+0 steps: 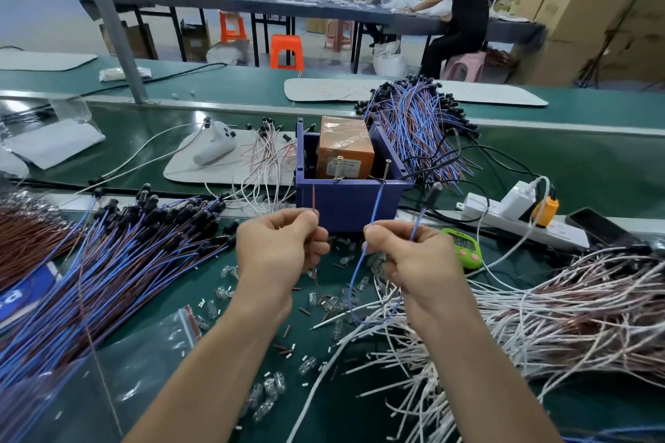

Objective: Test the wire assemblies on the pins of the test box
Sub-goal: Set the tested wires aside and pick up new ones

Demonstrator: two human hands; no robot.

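Test box (pixel 347 203), blue, sits at counter (pixel 593 169) centre, just beyond both hands; two upright pins (pixel 387 169) stand on its near rim. Left hand (pixel 279 248) pinches the brown wire (pixel 314 198), bare tip up. Right hand (pixel 410 255) pinches the blue wire (pixel 378 201), its end reaching toward the right pin. Ends held apart, likely one per pin. Untested bundle (pixel 108 262) lies left, within reach.

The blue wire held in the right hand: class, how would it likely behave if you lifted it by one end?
Probably floppy: the blue wire already curves below the right hand. Likely very light, being so thin. Its short free tip stands upright, so short lengths seem slightly stiff.
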